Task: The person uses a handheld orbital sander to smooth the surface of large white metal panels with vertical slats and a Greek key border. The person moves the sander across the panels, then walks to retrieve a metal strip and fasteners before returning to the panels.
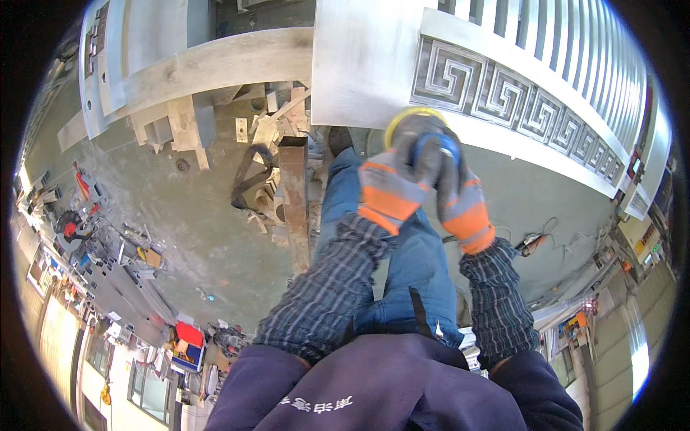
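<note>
My left hand (397, 185) and my right hand (462, 197), both in grey and orange work gloves, close together around a round disc sander. The yellow-rimmed pad of the disc sander (415, 113) shows beyond the fingers, and part of its blue body sits under the right glove. The sander is at the near edge of a large silvery metal panel (366, 68). Motion and the gloves blur and hide the grip itself. A band of square spiral relief (509, 93) runs along the panel, with upright bars behind it.
A rusty square steel tube (293, 187) stands left of my legs, next to a pile of metal offcuts (269, 136) and a dark strap (248, 179). A long metal beam (223, 65) spans the upper left. A corded tool (532, 243) lies on the floor at right.
</note>
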Tool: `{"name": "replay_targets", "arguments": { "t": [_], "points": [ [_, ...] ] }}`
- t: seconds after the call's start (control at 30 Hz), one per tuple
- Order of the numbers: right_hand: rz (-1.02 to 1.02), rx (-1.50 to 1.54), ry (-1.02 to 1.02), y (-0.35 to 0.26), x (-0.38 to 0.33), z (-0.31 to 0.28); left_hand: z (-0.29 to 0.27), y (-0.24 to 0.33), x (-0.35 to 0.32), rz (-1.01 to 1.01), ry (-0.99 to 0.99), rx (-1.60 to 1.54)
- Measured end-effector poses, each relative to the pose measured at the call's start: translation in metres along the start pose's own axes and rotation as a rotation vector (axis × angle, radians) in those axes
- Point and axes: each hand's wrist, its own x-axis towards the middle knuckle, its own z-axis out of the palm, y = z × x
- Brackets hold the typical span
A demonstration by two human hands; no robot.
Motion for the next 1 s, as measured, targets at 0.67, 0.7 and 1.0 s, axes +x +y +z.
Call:
{"name": "replay_targets", "arguments": {
  "t": [0.67,0.7,1.0],
  "points": [
    [-0.062,0.05,-0.034,-0.042,0.017,0.033,-0.048,0.0,0.008,-0.081,0.087,-0.188],
    [0.052,0.088,-0.038,-0.037,0.011,0.026,-0.04,-0.001,0.005,-0.045,0.039,-0.099],
    [0.022,0.038,-0.038,-0.015,0.009,0.016,-0.021,-0.002,0.007,0.029,0.06,-0.08]
  ]
}}
